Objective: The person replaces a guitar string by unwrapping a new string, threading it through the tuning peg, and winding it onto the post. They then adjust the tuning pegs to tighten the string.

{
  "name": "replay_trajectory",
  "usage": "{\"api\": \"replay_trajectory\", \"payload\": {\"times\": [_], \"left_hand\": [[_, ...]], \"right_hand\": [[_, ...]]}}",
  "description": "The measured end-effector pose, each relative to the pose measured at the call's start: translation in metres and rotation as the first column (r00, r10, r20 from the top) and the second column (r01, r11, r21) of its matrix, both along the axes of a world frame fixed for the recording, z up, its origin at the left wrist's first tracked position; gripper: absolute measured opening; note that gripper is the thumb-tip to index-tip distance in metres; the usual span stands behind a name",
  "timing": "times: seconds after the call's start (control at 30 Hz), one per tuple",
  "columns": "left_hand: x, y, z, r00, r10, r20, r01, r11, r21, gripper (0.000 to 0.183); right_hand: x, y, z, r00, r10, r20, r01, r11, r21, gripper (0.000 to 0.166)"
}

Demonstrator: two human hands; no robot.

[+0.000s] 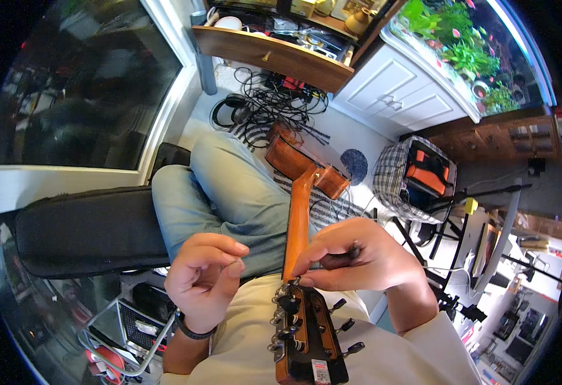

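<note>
A wooden guitar (pixel 299 207) stands with its body on the floor and its neck leaning towards me. Its slotted headstock (pixel 312 332), with metal tuning machines and a label, lies against my light shirt. Left of the neck is my left hand (pixel 209 274), wearing a dark wristband; its thumb and forefinger nearly meet, with a faint thin line, perhaps a string, at the tips. On the neck's other side, my right hand (pixel 358 260) has its thumb and forefinger by the top of the headstock. A small dark thing (pixel 354 250) shows among its curled fingers; what it is stays unclear.
My jeans-clad legs and a long black padded case (pixel 88 231) are at left. Tangled black cables (pixel 276 101) and headphones (pixel 233 110) lie beyond the guitar, under an open wooden drawer (pixel 266 55). An aquarium (pixel 473 53), checked basket (pixel 391 178) and desk are at right.
</note>
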State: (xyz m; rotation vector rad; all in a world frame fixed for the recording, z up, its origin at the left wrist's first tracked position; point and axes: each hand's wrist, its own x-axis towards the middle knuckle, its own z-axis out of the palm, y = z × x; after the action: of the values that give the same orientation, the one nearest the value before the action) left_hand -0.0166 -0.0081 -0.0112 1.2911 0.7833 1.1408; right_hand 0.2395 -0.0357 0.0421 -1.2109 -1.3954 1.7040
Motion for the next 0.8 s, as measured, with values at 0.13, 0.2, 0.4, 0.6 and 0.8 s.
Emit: {"api": "replay_trajectory", "payload": {"times": [0.13,0.2,0.4,0.6,0.8], "left_hand": [[-0.002,-0.003,-0.009,1.000,-0.024,0.004,0.024,0.998,-0.066,0.018],[-0.003,-0.004,-0.011,0.999,-0.034,0.004,0.034,0.995,-0.093,0.015],[0.002,-0.006,-0.009,0.997,-0.013,-0.080,0.003,0.993,-0.122,0.014],[0.002,-0.004,-0.010,1.000,-0.009,-0.021,0.006,0.991,-0.130,0.012],[0.001,-0.003,-0.013,0.999,0.005,-0.036,-0.009,0.994,-0.112,0.012]], "right_hand": [[0.000,-0.004,-0.011,1.000,0.020,-0.020,-0.019,1.000,0.023,0.012],[0.001,-0.004,-0.014,0.999,0.028,-0.037,-0.028,1.000,0.004,0.014],[-0.004,-0.008,-0.027,0.995,-0.007,-0.095,0.013,0.998,0.063,0.016],[-0.004,-0.006,-0.031,0.992,0.007,-0.122,0.009,0.992,0.127,0.016],[-0.009,-0.005,-0.037,0.987,0.077,-0.142,-0.059,0.990,0.127,0.017]]}}
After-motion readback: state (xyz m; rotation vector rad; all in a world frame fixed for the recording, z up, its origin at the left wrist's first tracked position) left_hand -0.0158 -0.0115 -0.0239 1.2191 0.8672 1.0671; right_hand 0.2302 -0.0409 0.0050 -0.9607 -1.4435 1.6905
